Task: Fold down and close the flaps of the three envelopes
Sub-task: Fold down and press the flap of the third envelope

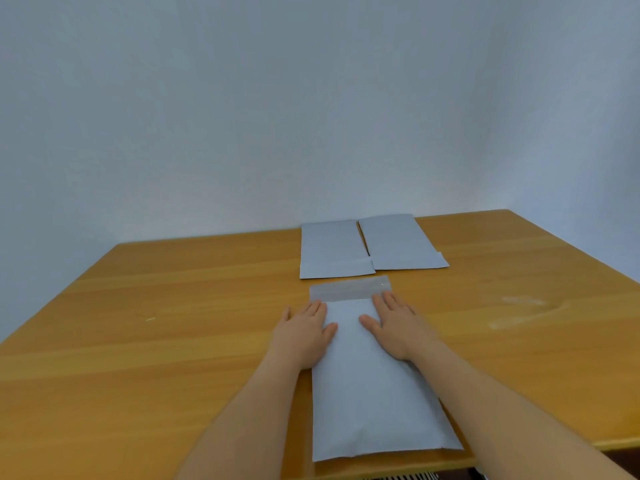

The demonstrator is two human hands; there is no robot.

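Note:
A long white envelope (pixel 367 393) lies lengthwise on the wooden table (pixel 173 323) in front of me. Its flap (pixel 349 288) points away from me, lying open and flat with a shiny strip across it. My left hand (pixel 304 336) rests flat on the envelope's upper left part, its outer fingers on the table. On the upper right part my right hand (pixel 394 327) rests flat, fingertips just below the flap's fold. Two more white envelopes lie side by side farther back, the left one (pixel 332 249) and the right one (pixel 398 242), both flat.
A plain pale wall rises right behind the table's far edge. The table's near edge runs under the near envelope's bottom end. A faint pale smear (pixel 519 311) marks the wood at the right.

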